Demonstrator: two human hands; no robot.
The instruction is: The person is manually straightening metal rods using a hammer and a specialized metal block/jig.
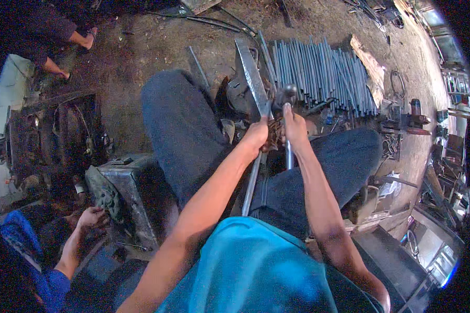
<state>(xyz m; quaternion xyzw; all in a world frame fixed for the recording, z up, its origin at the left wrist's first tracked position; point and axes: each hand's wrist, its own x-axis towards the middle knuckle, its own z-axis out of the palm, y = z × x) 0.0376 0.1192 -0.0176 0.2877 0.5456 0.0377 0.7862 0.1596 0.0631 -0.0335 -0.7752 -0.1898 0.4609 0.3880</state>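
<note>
Right hand [296,127] grips a hammer [286,112]; left hand [257,134] holds a metal rod [253,177] (at its nine o'clock). A glancing blow could strike the fingers.

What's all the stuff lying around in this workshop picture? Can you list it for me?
Metal rods: a large bundle, blue-grey, on the dirt floor ahead.
Flat steel bar: one, grey, running from the lap out over the floor.
Hammer: one, steel, above the bar.
Metal box: one, dark grey, lower left.
Co-worker's hand: one, beside the box.
Another person's legs: top left.
Left hand: grip on the bar.
Right hand: grip on the hammer handle.
</note>
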